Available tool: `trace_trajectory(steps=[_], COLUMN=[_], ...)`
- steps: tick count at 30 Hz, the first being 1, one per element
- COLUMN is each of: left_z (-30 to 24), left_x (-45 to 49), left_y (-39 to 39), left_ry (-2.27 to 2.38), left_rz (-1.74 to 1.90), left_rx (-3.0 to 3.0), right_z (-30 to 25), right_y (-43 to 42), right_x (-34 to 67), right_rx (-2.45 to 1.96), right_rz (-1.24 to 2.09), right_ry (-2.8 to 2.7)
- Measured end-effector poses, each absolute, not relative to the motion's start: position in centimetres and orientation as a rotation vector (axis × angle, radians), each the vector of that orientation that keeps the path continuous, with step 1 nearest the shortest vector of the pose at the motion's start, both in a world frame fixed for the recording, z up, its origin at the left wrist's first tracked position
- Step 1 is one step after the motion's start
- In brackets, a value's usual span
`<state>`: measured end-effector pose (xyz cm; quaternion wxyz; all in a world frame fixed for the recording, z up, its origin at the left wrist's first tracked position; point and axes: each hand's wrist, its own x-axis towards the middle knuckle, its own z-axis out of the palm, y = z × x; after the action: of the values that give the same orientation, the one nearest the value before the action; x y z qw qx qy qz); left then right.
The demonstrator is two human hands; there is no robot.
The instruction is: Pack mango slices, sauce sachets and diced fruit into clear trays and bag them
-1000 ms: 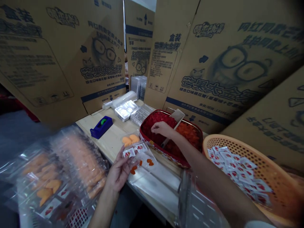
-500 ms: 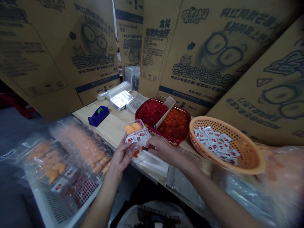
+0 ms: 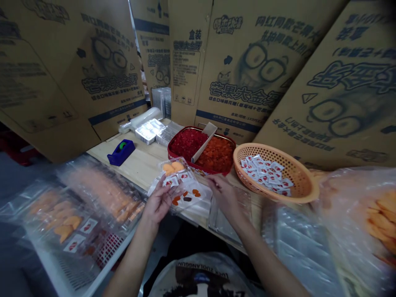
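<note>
Left hand (image 3: 157, 202) is gripping a clear plastic tray (image 3: 190, 198) at its left edge, with two red-and-white sachets (image 3: 171, 180) by the fingers and about six fruit bits (image 3: 185, 199) lying inside. Right hand (image 3: 224, 196) is sitting at the tray's right edge, grip unclear. One orange basket (image 3: 305, 177) is holding many more packets (image 3: 262, 173); one red tin (image 3: 185, 128) is sitting just behind.
</note>
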<state>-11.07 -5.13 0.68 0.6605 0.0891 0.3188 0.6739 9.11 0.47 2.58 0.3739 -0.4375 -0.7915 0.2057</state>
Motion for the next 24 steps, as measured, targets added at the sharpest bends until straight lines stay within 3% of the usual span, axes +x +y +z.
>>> trace_trajectory(steps=[6,12,24], left_z=[0.5,0.2,0.1], left_x=[-10.7,-10.4,-9.7], left_y=[-5.6,-5.8,-5.8], left_ry=[0.736,0.746,0.802], left_rz=[1.500,1.476,1.451], left_rx=[0.249,0.280,0.260], right_z=[-2.3,-5.3,-5.4], right_y=[2.2,3.0,3.1], right_x=[14.0,16.0,15.9], right_rx=[-1.844,-1.854,-1.868], right_rz=[0.110,0.047,-0.043], right_ry=[-1.944,-1.987,-2.036])
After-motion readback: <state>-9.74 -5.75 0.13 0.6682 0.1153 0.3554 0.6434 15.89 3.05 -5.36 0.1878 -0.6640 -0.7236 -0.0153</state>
